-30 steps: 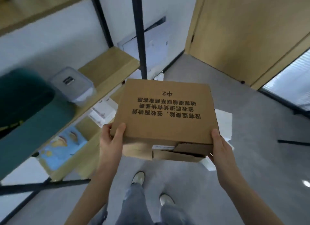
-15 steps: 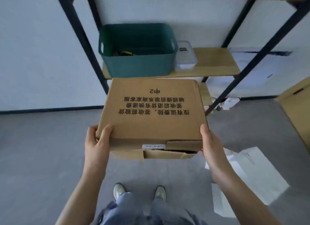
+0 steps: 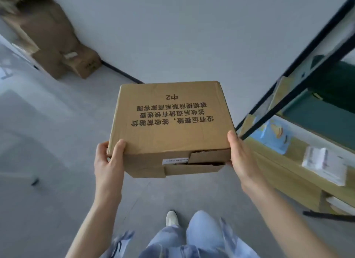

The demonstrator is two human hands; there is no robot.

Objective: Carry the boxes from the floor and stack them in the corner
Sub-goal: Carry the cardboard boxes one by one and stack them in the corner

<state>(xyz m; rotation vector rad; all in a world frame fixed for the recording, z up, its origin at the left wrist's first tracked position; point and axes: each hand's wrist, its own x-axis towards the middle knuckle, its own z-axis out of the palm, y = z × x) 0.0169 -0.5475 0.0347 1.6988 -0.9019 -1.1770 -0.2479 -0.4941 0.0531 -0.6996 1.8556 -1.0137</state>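
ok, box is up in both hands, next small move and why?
Probably step forward and left toward the stacked boxes in the corner. The cardboard box is gripped at both sides by the left hand and right hand, clear of the floor, and the grey floor between looks open.

The top of the cardboard box (image 3: 169,119) carries black Chinese print, upside down to the viewer, headed "中2". A small white label (image 3: 175,160) on its near side is probably printed, but too blurred to read.
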